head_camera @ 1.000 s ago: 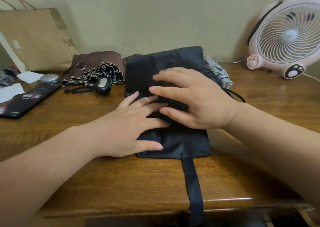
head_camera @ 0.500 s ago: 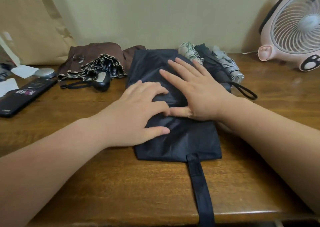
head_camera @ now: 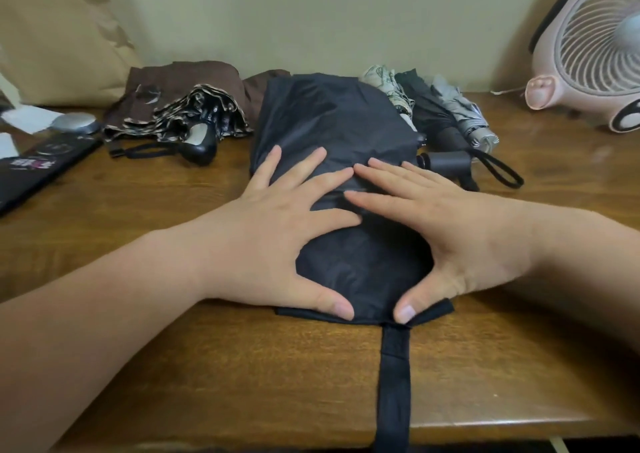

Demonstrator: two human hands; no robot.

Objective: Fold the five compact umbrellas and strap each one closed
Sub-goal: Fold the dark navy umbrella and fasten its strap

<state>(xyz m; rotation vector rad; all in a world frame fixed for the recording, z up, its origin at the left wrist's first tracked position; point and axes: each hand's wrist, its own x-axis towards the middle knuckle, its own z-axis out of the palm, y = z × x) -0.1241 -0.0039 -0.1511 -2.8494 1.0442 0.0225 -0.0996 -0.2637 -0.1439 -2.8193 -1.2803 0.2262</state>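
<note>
Wooden counter (head_camera: 173, 366): our left hand (head_camera: 277, 231) and right hand (head_camera: 450, 234) now press flat on the black umbrella (head_camera: 339, 117) lying at its middle, fingers (head_camera: 311, 167) splayed, thumbs slid down to its near edge; we judge it flattened, strap (head_camera: 394, 383) unfastened.

Pink fan (head_camera: 588, 47) at right rear of wooden worktop (head_camera: 207, 366); paper bag (head_camera: 59, 33) at left rear; black box (head_camera: 38, 165) near silver object (head_camera: 74, 123), left edge.
</note>
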